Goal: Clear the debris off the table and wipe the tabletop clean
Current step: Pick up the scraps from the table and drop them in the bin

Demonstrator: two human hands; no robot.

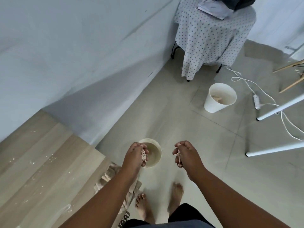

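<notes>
The wooden tabletop [41, 162] fills the lower left, dotted with pale crumbs and shavings. My left hand [135, 153] grips a handful of pale debris [144, 155] above a small white bucket [156, 159] on the floor. My right hand [186, 153] holds a second handful of debris [179, 157] over bare floor, to the right of that bucket. A beige cloth [111, 176] hangs off the table's right edge, partly hidden by my left forearm.
A larger white bin [213, 104] with scraps inside stands further off on the tiled floor. A polka-dot covered stool [212, 37] is in the corner. White table legs [279, 107], a white cable and a power strip [257, 102] lie right. My bare feet [176, 195] are below.
</notes>
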